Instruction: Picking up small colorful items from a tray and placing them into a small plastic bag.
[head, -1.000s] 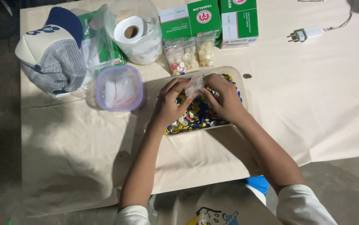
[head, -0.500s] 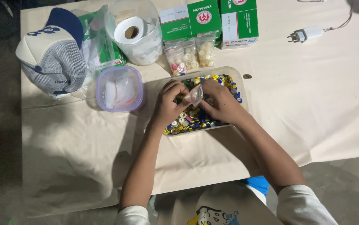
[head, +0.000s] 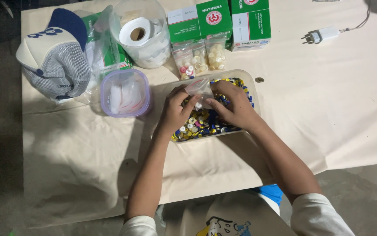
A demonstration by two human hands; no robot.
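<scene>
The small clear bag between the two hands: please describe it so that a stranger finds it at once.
On the beige cloth, find the clear tray full of coloured buttons. Above it, the left hand and right hand pinch a small clear bag. Unlike the filled bags standing behind the tray, it is lifted and looks nearly empty.

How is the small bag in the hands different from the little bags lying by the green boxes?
The held bag is up over the button tray, pinched between the left hand and right hand; the bags by the boxes lie on the table untouched. The held bag looks nearly empty; those look filled. All are small clear plastic.
</scene>
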